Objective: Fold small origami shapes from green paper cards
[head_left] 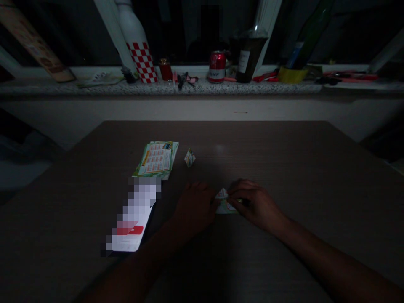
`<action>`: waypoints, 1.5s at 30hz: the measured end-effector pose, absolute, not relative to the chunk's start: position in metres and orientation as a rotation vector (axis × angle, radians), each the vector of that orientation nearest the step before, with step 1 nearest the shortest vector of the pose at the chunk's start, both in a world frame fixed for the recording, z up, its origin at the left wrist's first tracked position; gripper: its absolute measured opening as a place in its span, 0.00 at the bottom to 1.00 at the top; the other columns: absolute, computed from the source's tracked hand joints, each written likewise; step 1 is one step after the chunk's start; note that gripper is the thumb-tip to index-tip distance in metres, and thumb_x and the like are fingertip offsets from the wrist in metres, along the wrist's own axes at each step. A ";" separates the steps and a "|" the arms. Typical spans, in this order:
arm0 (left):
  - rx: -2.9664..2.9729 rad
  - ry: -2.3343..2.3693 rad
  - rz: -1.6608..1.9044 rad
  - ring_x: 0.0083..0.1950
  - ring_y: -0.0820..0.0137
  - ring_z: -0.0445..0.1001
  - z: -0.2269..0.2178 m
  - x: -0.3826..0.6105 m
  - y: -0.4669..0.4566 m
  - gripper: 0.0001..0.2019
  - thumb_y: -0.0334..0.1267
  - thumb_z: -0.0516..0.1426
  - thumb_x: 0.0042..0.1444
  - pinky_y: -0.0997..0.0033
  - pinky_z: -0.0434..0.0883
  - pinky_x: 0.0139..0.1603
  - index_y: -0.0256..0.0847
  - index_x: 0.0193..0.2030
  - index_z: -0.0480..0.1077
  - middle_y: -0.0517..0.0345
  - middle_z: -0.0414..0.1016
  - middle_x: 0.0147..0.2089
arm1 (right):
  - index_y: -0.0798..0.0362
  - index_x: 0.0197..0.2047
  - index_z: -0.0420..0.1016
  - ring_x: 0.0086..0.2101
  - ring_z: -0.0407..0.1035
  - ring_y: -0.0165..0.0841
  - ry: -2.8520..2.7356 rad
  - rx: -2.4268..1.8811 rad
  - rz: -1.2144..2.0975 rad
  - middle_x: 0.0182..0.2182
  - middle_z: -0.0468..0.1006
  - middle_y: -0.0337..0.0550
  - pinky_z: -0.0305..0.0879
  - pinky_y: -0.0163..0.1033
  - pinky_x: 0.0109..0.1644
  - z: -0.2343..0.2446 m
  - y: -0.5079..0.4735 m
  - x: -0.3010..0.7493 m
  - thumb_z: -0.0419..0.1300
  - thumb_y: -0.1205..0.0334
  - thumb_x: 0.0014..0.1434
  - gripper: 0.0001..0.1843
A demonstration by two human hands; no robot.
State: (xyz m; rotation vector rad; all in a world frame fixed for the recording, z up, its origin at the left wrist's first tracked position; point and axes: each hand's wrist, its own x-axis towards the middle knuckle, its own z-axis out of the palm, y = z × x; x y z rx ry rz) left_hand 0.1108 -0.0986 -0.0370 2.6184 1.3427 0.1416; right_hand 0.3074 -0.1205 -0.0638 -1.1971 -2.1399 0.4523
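A small, partly folded printed paper (pixel 222 208) lies on the table between my hands, its top coming to a peak. My right hand (pixel 257 206) pinches the paper's right side between thumb and fingers. At the left edge, my left hand (pixel 196 204) is closed, its thumb against the paper; its other fingers are dim and partly hidden. Beyond my left hand stands a small folded paper piece (pixel 190 158) of the same print. Farther left is a stack of printed paper slips (pixel 156 159), green and white with red and yellow marks.
A lit phone (pixel 132 235), partly blurred, lies on the wooden table (pixel 268 147) left of my left forearm. Along the stone sill (pixel 107 89) stand a red-checked white bottle (pixel 143 59), a red can (pixel 216 67), a dark drink cup (pixel 248 59) and a green bottle (pixel 303 42).
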 end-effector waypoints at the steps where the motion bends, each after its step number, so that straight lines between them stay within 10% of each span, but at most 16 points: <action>1: 2.616 1.345 0.140 0.44 0.61 0.69 -0.037 0.111 -0.099 0.11 0.40 0.52 0.61 0.60 0.63 0.44 0.38 0.35 0.72 0.51 0.72 0.39 | 0.52 0.33 0.78 0.37 0.72 0.36 -2.139 -1.203 0.445 0.33 0.80 0.44 0.66 0.44 0.44 -0.064 -0.120 0.307 0.61 0.68 0.57 0.04; 27: 2.617 1.501 0.094 0.42 0.56 0.71 -0.035 0.120 -0.101 0.22 0.55 0.50 0.58 0.53 0.64 0.44 0.38 0.32 0.73 0.48 0.74 0.38 | 0.52 0.34 0.79 0.37 0.71 0.36 -2.106 -1.256 0.435 0.33 0.80 0.44 0.67 0.44 0.44 -0.066 -0.122 0.304 0.62 0.68 0.56 0.04; 45: 2.432 1.465 -0.044 0.38 0.60 0.73 -0.022 0.093 -0.087 0.12 0.46 0.56 0.55 0.62 0.65 0.37 0.40 0.31 0.75 0.53 0.75 0.35 | 0.52 0.34 0.79 0.37 0.72 0.37 -2.108 -1.245 0.462 0.34 0.80 0.44 0.67 0.44 0.43 -0.065 -0.122 0.307 0.62 0.68 0.57 0.04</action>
